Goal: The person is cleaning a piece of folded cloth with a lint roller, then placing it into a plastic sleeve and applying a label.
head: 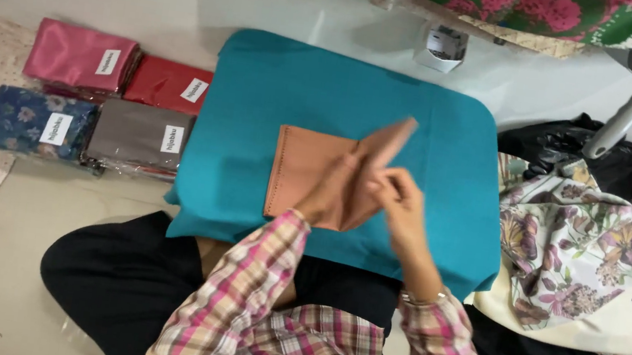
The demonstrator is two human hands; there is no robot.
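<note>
Mid-fold: salmon-brown cloth piece (308, 176) lies near centre of the teal padded board (262, 89), its right corner lifted and pinched by right hand (401, 209), left hand (334, 196) pressing flat; next move likely needs aligning raised flap with stitched left edge.

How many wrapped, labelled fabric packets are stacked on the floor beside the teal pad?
4 visible: pink packet rear left, red packet beside it, blue floral packet front left, grey packet front right. More may lie hidden underneath.
</note>
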